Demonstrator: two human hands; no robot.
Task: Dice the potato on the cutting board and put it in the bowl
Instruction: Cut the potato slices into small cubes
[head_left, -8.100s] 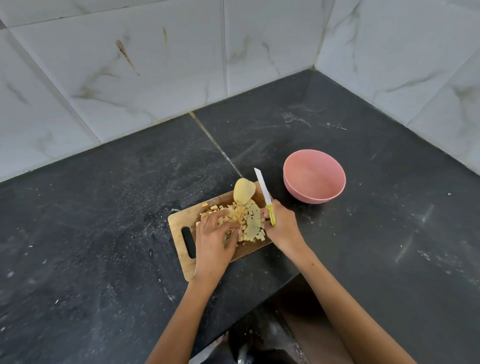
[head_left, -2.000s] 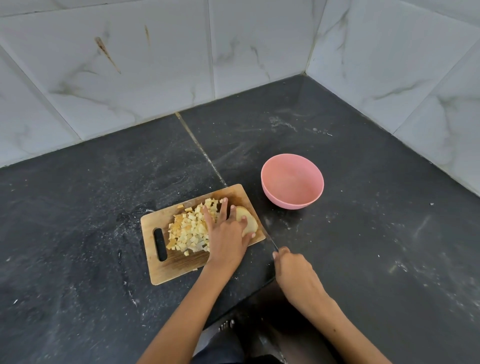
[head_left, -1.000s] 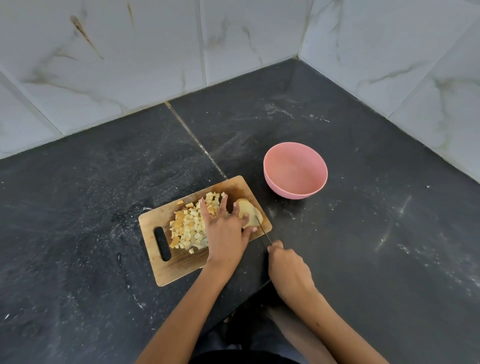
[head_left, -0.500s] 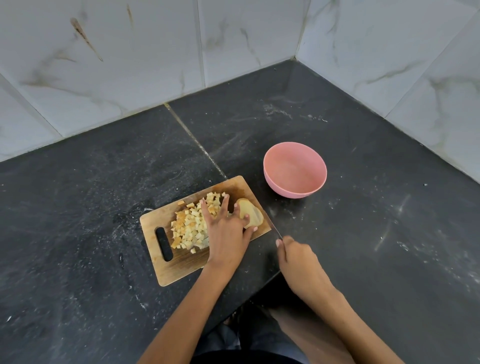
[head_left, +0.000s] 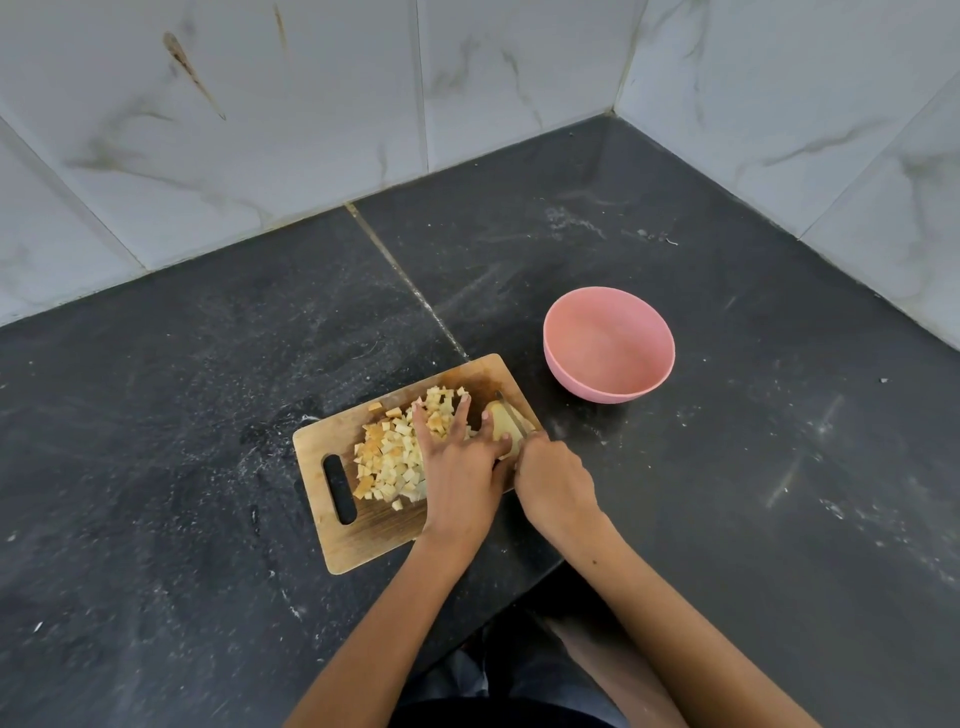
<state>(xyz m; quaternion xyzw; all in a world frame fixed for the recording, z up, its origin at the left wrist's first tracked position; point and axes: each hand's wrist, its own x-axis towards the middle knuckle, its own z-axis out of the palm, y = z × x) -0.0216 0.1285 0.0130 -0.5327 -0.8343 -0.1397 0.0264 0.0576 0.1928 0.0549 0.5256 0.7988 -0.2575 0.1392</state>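
A wooden cutting board (head_left: 337, 540) lies on the black counter, its handle slot to the left. A heap of diced potato (head_left: 395, 457) covers its middle. My left hand (head_left: 460, 462) presses flat, fingers spread, on an uncut potato piece (head_left: 505, 427) at the board's right end. My right hand (head_left: 553, 486) grips a knife (head_left: 511, 413), whose blade lies across the potato piece; the handle is hidden in my fist. A pink bowl (head_left: 609, 343) stands empty to the right of the board.
The black stone counter (head_left: 208, 389) fills a corner between white marble-tiled walls (head_left: 260, 130) at the back and right. The counter's near edge runs just below the board, by my legs.
My right hand has moved forward from the counter edge to the board, sliding the knife blade into the potato piece. My left hand stays on the potato.
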